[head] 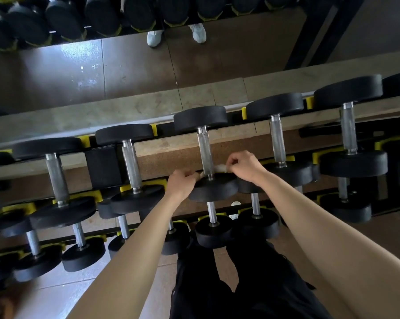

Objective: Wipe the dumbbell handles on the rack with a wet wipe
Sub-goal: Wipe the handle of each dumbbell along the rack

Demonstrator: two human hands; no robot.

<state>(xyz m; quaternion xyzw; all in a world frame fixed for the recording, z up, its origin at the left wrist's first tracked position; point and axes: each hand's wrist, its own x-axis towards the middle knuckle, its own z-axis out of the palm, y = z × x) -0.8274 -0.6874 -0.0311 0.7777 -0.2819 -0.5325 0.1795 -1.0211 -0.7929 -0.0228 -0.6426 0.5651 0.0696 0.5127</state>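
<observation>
A black dumbbell with a knurled steel handle [205, 153] lies on the top tier of the rack [286, 125], in the middle of the view. A white wet wipe [219, 168] is looped behind the near end of that handle. My left hand [183, 184] pinches the wipe's left end beside the near weight. On the other side, my right hand [242, 165] pinches the wipe's right end. Both hands sit just above the near black weight head [214, 188].
More dumbbells lie to the left [130, 164] and right [277, 140] on the top tier, in yellow cradles. Lower tiers carry smaller dumbbells [214, 229]. A mirror behind the rack reflects dumbbells and shoes [155, 38]. Black-trousered legs stand below.
</observation>
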